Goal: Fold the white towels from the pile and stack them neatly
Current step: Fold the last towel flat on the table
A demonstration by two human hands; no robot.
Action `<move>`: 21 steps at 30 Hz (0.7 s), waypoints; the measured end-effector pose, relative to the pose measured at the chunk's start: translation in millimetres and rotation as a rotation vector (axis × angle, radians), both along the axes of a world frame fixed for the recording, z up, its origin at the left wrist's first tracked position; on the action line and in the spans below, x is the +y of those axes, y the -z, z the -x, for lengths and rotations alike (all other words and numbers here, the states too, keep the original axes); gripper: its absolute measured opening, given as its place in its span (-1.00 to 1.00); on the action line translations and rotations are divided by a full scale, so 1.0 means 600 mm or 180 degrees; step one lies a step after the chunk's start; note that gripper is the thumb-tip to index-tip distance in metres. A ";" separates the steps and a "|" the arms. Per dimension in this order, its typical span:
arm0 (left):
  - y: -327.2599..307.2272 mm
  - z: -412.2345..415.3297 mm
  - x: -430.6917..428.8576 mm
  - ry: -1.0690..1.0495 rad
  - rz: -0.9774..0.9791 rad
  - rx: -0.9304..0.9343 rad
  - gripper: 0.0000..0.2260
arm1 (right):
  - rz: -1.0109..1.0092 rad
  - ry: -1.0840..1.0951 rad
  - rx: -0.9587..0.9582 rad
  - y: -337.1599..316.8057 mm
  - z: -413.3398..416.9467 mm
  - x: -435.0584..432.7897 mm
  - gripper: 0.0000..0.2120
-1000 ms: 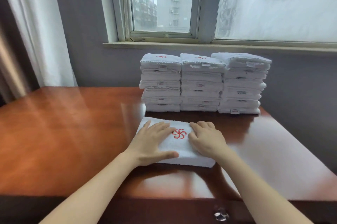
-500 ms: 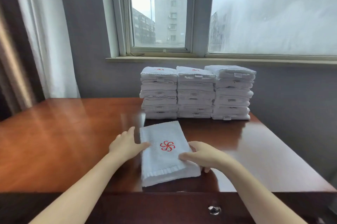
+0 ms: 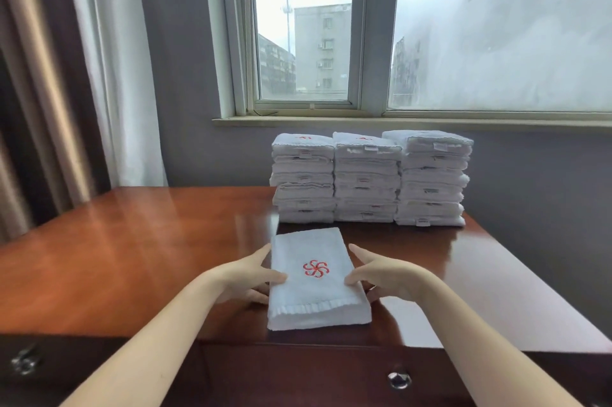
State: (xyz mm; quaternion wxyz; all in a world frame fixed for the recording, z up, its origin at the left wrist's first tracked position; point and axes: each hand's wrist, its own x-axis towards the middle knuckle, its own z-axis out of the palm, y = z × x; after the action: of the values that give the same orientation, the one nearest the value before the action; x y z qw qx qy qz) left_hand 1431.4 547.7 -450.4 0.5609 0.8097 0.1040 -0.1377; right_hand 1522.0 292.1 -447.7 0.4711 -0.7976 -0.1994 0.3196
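Observation:
A folded white towel (image 3: pixel 314 294) with a red pinwheel emblem lies lengthwise near the front edge of the wooden table (image 3: pixel 132 257). My left hand (image 3: pixel 246 279) holds its left side, thumb on top and fingers along and under the edge. My right hand (image 3: pixel 381 277) grips the right side the same way. Three stacks of folded white towels stand side by side at the back of the table: left stack (image 3: pixel 303 178), middle stack (image 3: pixel 366 179), right stack (image 3: pixel 430 178). The stacks are about equally tall. No unfolded pile is in view.
Behind the stacks are a grey wall and a window sill (image 3: pixel 397 121). Curtains (image 3: pixel 99 75) hang at the left. Two drawer knobs (image 3: pixel 399 379) (image 3: pixel 25 362) show on the table's front. The table's left half shows bare wood.
The folded towel has been turned from crosswise to lengthwise. Both hands left its top and now hold its two sides. The view has tilted upward.

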 end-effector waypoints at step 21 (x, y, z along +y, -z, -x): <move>0.029 0.037 0.034 0.0484 0.1508 -0.0241 -0.19 | -0.0801 -0.0331 0.0475 0.030 -0.004 -0.019 -0.18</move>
State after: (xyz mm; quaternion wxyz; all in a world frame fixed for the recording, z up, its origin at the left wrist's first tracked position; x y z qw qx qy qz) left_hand 1409.2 568.1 -467.9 0.7265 0.6657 -0.0135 -0.1697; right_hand 1524.2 280.9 -465.7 0.5636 -0.6949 -0.2433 0.3744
